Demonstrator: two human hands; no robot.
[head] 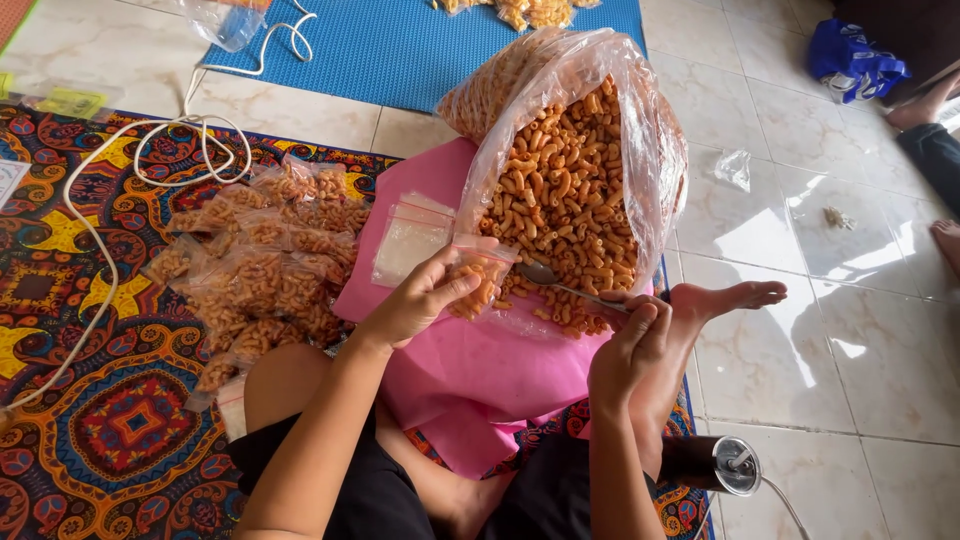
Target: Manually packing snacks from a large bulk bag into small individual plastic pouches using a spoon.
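Left hand: the left hand [418,298] held a small clear pouch [482,278] partly filled with orange snack pieces; thumb on top, fingers curled beneath, pinching the pouch's upper edge.
Right hand: the right hand [628,350] gripped the handle end of a metal spoon [563,283], fingers pressed together around it; the bowl pointed toward the pouch mouth.
Big bag: a large clear plastic bag [572,165] of orange curled snacks lay open on a pink sheet [480,365], its mouth facing the person, just beside the pouch.
Empty pouches: a flat stack of clear zip pouches [410,240] sat on the pink sheet, left of the held pouch.
Filled pouches: a heap of filled small packets [262,265] lay on the patterned mat [90,400].
Other: a white cord [150,150] looped across the mat; a bare foot [725,297] rested near the spoon hand.
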